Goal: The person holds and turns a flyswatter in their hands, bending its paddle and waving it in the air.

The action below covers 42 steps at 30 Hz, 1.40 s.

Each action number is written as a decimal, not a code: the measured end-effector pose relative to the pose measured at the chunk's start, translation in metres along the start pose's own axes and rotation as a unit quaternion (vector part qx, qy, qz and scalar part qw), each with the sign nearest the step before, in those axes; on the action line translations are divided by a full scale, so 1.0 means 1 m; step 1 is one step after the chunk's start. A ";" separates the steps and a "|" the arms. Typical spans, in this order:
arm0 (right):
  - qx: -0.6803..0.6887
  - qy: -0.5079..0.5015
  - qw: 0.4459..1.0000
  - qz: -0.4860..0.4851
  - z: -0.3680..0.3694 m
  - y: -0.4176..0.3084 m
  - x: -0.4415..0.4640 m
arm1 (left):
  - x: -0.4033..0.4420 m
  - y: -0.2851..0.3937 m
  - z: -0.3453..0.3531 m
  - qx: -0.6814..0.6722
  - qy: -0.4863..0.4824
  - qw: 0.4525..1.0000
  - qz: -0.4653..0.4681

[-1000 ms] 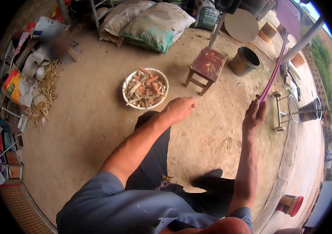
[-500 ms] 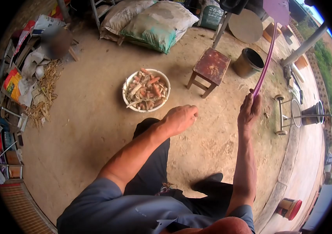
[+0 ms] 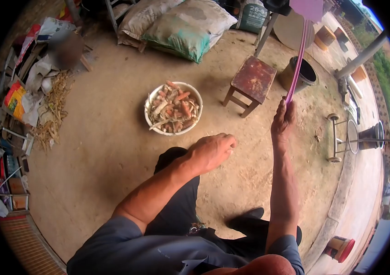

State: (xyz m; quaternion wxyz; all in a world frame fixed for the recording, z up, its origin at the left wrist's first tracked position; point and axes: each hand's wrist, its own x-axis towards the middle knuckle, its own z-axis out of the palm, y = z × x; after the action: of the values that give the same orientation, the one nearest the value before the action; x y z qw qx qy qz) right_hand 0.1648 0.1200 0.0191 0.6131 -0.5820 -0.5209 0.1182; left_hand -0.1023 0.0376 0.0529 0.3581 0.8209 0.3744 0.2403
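My right hand (image 3: pixel 283 121) is raised on the right and wrapped round the handle of a pink-purple fly swatter (image 3: pixel 301 50). The swatter points up and away, its flat head cut off by the top edge of the view. My left hand (image 3: pixel 211 151) is curled into a loose fist above the floor, with nothing visible sticking out of it. Just beyond that fist, a white basin (image 3: pixel 198 98) full of corn cobs and husk pieces sits on the ground. A worn red wooden stool (image 3: pixel 253 79) stands between the basin and the swatter.
Behind the stool is a dark bucket (image 3: pixel 307 75). Filled sacks (image 3: pixel 188 30) lie at the back. Husks (image 3: pixel 54 110) and clutter line the left side. At right are a wheeled metal frame (image 3: pixel 335 137), a post (image 3: pixel 362 55) and a red-lidded bucket (image 3: pixel 340 247).
My right hand and the swatter have shifted left, so the shaft now crosses in front of the dark bucket. My left fist sits slightly lower in view. The view has tilted a little.
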 end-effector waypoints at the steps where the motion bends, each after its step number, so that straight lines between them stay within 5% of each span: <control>1: -0.028 -0.001 1.000 0.005 0.014 0.027 -0.003 | 0.001 0.000 -0.002 0.003 0.000 1.000 -0.001; 4: -0.356 -0.251 0.897 0.079 0.016 0.181 -0.024 | 0.000 0.002 0.000 0.007 -0.012 1.000 -0.013; 5: -0.352 -0.250 0.899 0.078 0.020 0.168 -0.022 | 0.000 0.001 0.002 0.012 -0.006 1.000 -0.003; 7: 0.016 -0.195 0.930 0.312 0.014 0.109 -0.017 | -0.001 -0.004 0.004 0.014 0.005 1.000 0.008; 13: 0.257 -0.168 0.902 0.302 -0.031 0.027 -0.028 | -0.001 -0.004 0.005 0.022 0.002 1.000 0.015; 20: 0.360 -0.185 0.829 0.387 -0.103 0.003 -0.068 | -0.003 -0.006 0.019 0.054 -0.011 0.998 0.004; 33: 0.314 -0.132 0.865 0.369 -0.223 -0.055 -0.083 | 0.008 -0.022 0.039 0.091 -0.021 0.996 -0.015; 42: 0.315 -0.078 0.887 0.329 -0.295 -0.020 -0.095 | 0.015 -0.040 0.057 0.103 -0.001 0.995 -0.012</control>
State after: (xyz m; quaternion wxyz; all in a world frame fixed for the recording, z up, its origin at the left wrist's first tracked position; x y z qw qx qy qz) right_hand 0.3442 -0.1316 0.0538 0.6475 -0.4851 -0.2810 0.5163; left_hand -0.0730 0.0448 -0.0111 0.2751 0.8492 0.4064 0.1949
